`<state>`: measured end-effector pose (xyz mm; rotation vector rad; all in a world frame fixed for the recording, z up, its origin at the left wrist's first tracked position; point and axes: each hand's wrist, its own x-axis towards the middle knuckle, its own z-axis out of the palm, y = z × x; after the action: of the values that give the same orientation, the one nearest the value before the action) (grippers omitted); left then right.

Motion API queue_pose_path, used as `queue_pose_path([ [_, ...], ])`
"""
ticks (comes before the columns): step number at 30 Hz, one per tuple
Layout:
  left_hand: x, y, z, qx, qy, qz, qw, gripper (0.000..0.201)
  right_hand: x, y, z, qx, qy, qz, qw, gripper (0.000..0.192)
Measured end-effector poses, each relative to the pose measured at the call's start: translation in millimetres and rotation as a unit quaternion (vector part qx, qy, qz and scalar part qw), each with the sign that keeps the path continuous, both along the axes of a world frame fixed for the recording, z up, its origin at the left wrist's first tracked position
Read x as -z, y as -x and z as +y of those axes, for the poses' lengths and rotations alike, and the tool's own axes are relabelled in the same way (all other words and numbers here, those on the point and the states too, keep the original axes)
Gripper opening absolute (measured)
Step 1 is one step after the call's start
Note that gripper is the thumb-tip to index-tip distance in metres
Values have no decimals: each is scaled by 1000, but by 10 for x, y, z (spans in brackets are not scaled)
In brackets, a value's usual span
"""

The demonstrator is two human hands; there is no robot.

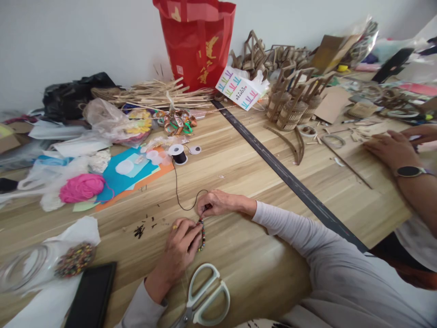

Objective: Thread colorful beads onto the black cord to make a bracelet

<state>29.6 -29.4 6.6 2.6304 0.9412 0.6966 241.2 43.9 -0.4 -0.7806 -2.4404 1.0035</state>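
- Centre frame, low: the left hand (180, 243) pinches the lower end of a string of coloured beads (202, 234) lying on the wooden table (246, 182).
- The right hand (218, 203), fingers pressed together, grips the strand's upper end, where a black cord (177, 191) loops up to its spool (178, 154).
- Pale-handled scissors (205, 296) lie just below the left wrist; a dark tablet (92, 296) and a clear bag of beads (73, 259) sit lower left.
- Pink yarn (82, 187) and blue paper (119, 175) crowd the left; a red bag (198, 41) stands at top centre.
- A co-worker's hand (392, 148) with a wristwatch (409, 171) rests at right, beyond a black strip (290, 180).
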Motion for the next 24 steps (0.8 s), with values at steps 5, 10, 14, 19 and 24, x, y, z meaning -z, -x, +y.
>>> queue_pose_path([
  [5,-2,-5,5,-4,-3,2,1000,23,22,-6,9,-3,-2,4,1000,4],
  [10,10,-3,8,-8,-1,4,1000,24,31,2,13,-3,4,3,1000,4],
  [14,0,12,5,-22,10,-10,1000,23,18,1,13,-4,12,7,1000,5],
  [19,-53,105,53,-77,0,-88,993,18,0,-10,18,-19,26,18,999,5],
  [24,-108,308,143,-142,27,-138,980,14,-37,-27,25,-36,52,24,998,8],
])
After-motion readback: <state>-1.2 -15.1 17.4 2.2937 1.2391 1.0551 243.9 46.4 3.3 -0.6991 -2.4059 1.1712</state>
